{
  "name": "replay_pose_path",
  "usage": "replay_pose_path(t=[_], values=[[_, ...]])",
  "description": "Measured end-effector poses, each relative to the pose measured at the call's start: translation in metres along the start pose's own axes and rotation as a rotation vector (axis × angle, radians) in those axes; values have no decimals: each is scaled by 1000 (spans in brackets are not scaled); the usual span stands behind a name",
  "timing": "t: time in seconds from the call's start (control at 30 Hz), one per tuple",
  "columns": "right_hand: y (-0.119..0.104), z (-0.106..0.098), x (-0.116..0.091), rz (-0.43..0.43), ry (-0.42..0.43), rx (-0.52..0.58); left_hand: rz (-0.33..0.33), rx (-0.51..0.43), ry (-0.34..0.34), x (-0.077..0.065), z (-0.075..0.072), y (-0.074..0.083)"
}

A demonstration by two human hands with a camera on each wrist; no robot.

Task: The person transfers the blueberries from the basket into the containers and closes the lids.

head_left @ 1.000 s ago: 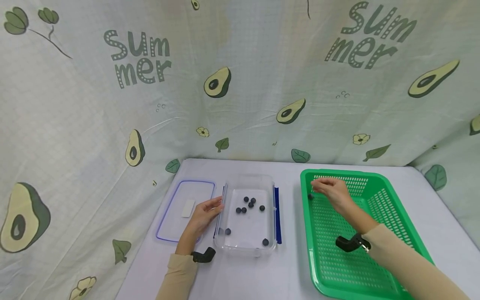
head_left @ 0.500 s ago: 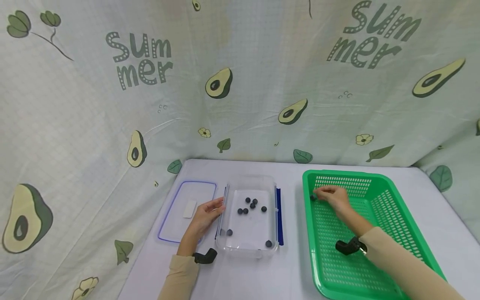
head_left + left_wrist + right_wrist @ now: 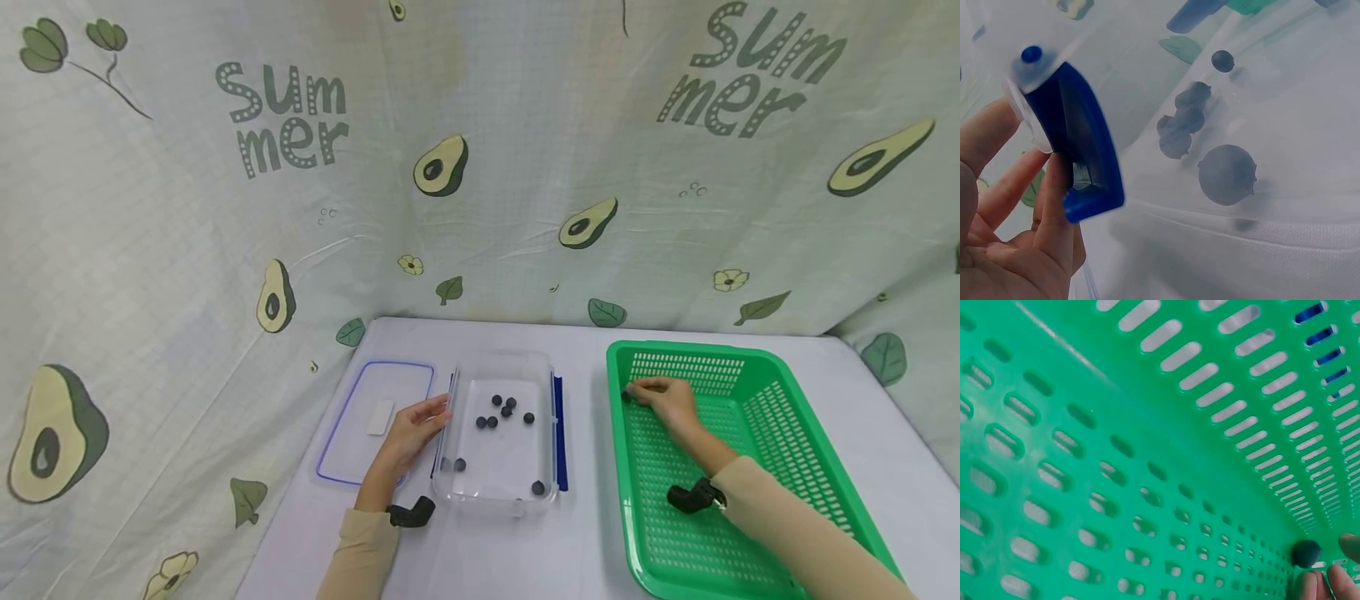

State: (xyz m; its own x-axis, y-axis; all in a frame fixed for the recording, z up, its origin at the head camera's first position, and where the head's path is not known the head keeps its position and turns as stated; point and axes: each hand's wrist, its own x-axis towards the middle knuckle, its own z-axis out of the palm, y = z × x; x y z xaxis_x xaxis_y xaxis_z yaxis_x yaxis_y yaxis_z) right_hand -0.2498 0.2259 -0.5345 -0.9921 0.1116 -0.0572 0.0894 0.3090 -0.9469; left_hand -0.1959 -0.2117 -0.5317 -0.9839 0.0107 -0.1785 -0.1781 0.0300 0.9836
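Note:
My left hand [image 3: 408, 433] holds the left side of a clear plastic box [image 3: 501, 467], its fingertips at a blue side latch [image 3: 1100, 156] that hangs out. Several dark blueberries [image 3: 506, 412] lie spread on the box floor; some look large in the left wrist view [image 3: 1227, 175]. Far to the right, my right hand [image 3: 672, 406] reaches into a green plastic basket [image 3: 626, 533]. Its fingertips are at one blueberry [image 3: 1306, 552] in the basket's far left corner. Thumb and fingers stand apart there, with the berry just beyond them.
A clear lid with a blue rim [image 3: 345, 404] lies left of the box, a white rectangle [image 3: 380, 417] on it. Another blue latch [image 3: 561, 437] hangs out on the box's right side. A printed curtain [image 3: 510, 275] rises behind the white table [image 3: 585, 550].
My right hand has come down from above the blueberry, and its fingertips now reach it. The left hand stays at the box. The head view has shifted slightly.

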Motion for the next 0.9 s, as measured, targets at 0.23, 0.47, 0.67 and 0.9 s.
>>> replay_pose_path(t=[0.23, 0.47, 0.67, 0.9], values=[[2, 7, -3, -67, 43, -152, 4, -14, -32, -6, 0, 10], [2, 10, -3, -104, 69, -219, 10, -5, -25, -12, 3, 19], [4, 11, -2, -137, 70, -258, -3, -9, -11, -3, 1, 8], [4, 11, -2, -205, 52, -303, 13, -7, -60, -16, 2, 26]])
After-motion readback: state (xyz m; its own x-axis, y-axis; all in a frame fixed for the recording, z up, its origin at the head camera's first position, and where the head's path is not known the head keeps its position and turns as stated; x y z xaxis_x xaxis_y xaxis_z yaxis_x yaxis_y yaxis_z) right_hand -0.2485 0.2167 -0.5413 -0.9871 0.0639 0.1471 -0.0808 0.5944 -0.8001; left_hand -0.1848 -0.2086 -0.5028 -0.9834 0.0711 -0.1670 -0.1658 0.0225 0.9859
